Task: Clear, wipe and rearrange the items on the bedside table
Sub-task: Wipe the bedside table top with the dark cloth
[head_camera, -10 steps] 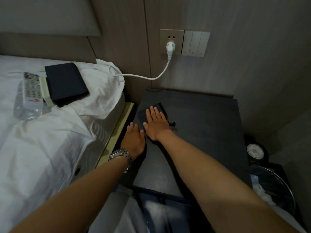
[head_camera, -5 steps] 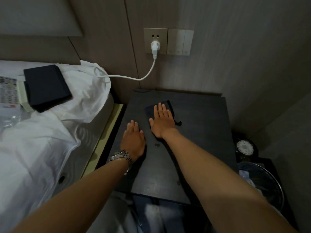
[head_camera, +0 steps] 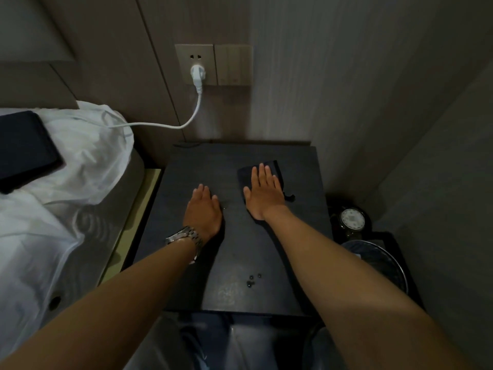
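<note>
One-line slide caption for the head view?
Right hand presses a dark cloth flat on the bedside table; left hand rests beside it.

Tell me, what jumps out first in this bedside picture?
Two bare forearms reach over a dark bedside table: the right hand presses flat on a dark cloth, the left hand, above a wristwatch, lies flat beside it. Behind, a white plug sits in the wall socket.

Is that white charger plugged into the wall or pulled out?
Plugged in: the white plug sits in the wall socket, its cable running toward the bed.
</note>
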Tool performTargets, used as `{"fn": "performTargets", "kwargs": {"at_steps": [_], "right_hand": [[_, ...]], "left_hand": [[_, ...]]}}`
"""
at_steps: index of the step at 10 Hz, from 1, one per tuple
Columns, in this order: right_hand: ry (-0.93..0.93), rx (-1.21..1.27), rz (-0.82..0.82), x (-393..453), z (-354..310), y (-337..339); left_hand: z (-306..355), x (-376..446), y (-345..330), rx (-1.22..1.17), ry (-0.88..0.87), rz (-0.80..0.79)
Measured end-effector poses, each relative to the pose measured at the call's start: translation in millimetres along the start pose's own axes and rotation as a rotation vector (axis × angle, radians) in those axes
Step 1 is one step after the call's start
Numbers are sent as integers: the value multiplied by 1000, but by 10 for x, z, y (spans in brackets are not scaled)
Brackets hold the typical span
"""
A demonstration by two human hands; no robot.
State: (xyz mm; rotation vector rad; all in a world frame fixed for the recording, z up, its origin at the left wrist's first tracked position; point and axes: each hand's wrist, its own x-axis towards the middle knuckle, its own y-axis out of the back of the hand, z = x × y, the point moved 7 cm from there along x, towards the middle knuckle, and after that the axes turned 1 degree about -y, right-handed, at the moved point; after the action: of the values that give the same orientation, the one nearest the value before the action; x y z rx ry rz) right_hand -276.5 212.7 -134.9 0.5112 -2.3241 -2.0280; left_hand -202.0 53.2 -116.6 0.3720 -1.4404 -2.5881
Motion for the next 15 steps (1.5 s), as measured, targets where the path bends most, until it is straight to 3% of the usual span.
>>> {"fn": "performTargets", "kwargs": {"at_steps": [5, 15], "right_hand": [[-111, 19, -5, -517, 429, -10], [-308, 66, 19, -1088, -180, -284]], "left_hand": [[-174, -269, 81, 25, -14, -44], [-792, -662, 307, 78, -19, -25]]}}
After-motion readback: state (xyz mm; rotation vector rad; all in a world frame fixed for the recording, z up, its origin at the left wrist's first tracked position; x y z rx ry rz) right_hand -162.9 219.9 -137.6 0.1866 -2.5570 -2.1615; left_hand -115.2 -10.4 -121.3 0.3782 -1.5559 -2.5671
